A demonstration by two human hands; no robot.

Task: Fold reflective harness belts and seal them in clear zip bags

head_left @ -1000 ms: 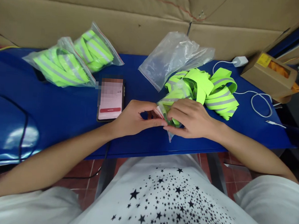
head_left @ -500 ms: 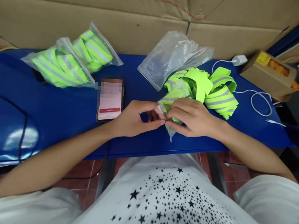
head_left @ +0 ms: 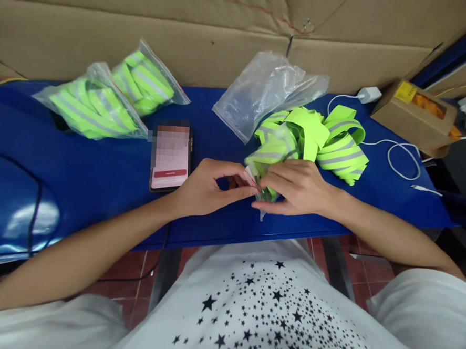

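Between my hands, near the front edge of the blue table (head_left: 214, 226), is a clear zip bag (head_left: 274, 152) with neon yellow-green reflective strap inside. My left hand (head_left: 212, 189) pinches the bag's red-lined zip edge between thumb and fingers. From the other side, my right hand (head_left: 295, 186) grips the bag near the same edge, its thumb low and its fingers partly covering the plastic. Just behind the bag lies a loose heap of neon reflective straps (head_left: 337, 144), with grey stripes along them.
Two filled zip bags (head_left: 95, 108) of strap lie at the back left, with a phone (head_left: 171, 157) nearer me. Clear plastic bags (head_left: 261, 92) rest against the cardboard wall (head_left: 147, 27). Rightward are a white cable (head_left: 404, 177), its charger (head_left: 369, 95) and a cardboard box (head_left: 414, 117).
My right thumb has slid down and slightly left along the bag's edge. The left hand keeps its pinch almost in place. The camera view has shifted a little.
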